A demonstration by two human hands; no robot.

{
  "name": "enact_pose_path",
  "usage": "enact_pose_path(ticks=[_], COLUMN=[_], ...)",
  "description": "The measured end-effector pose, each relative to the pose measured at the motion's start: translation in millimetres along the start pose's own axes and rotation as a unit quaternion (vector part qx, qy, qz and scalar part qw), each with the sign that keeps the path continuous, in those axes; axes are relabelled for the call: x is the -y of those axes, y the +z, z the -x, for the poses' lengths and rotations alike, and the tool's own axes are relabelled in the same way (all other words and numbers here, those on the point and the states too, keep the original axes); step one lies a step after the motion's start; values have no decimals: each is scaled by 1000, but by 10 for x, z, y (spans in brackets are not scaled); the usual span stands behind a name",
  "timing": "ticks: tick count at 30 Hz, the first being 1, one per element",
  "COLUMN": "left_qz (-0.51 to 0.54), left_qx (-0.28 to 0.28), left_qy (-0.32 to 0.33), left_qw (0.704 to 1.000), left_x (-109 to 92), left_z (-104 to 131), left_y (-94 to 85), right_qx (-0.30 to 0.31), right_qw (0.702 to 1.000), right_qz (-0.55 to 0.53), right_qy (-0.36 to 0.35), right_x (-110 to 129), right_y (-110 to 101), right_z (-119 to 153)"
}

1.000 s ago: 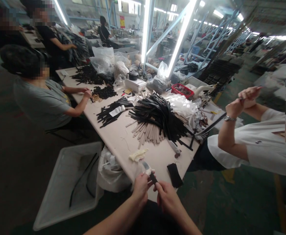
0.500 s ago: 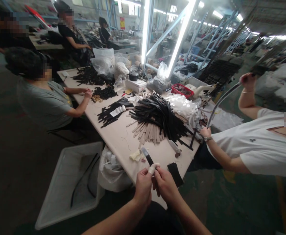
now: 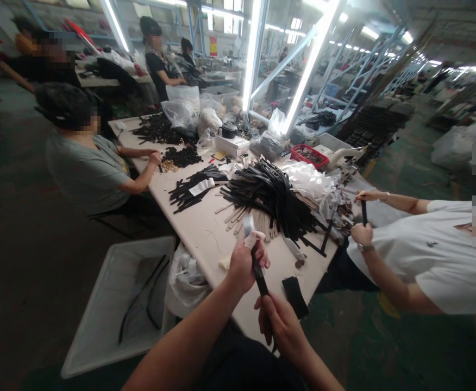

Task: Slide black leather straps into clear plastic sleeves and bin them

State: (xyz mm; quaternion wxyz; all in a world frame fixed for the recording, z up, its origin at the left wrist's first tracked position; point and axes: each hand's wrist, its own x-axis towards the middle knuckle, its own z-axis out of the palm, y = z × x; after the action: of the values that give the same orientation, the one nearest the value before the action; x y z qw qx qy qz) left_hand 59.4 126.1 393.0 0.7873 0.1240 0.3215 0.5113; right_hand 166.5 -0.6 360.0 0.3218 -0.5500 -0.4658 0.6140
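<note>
A black strap (image 3: 261, 281) with a pale, shiny end runs between my two hands above the table's near corner. My left hand (image 3: 246, 263), with a white covering on its thumb, is closed around the strap near the pale end. Lower down, my right hand (image 3: 281, 323) pinches the same strap, which continues below the fingers. Ahead of my hands lies a large heap of black straps (image 3: 276, 195) with beige undersides. A flat black piece (image 3: 295, 297) lies on the table just right of my hands.
A white bin (image 3: 99, 326) holding two black strips stands at the left, beside a white bag (image 3: 187, 277). One co-worker (image 3: 83, 163) sits at the table's left edge. Another in a white shirt (image 3: 421, 244) holds a dark strap at the right. A red basket (image 3: 309, 156) stands farther back.
My hands have moved apart along the strap: the left went up and forward, the right slid down. The co-worker at the right has lowered the raised hand.
</note>
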Motion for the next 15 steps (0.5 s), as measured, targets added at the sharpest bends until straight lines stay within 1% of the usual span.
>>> enact_pose_path(ticks=[2, 3, 4, 6, 10, 12, 15], left_qz=[-41, -53, -60, -66, -48, -36, -30], left_qx=[6, 3, -4, -21, -70, -100, -141], left_qy=[16, 18, 19, 22, 36, 14, -35], left_qw=[999, 998, 998, 997, 996, 994, 989], left_x=[57, 98, 142, 223, 409, 573, 840], left_z=[116, 154, 170, 130, -125, -241, -342], left_y=[70, 50, -6, -206, -749, -988, -1258], right_qx=[-29, -40, -49, -44, 34, 34, 18], right_qw=[999, 999, 999, 999, 996, 992, 985], right_qz=[12, 17, 19, 14, -13, -13, 1], right_qy=[-5, -3, 2, 19, 83, 117, 170], right_x=[77, 90, 80, -13, -374, -547, -736], right_y=[17, 19, 17, 13, 81, 154, 231], right_z=[-97, -151, -202, -285, -410, -528, -776])
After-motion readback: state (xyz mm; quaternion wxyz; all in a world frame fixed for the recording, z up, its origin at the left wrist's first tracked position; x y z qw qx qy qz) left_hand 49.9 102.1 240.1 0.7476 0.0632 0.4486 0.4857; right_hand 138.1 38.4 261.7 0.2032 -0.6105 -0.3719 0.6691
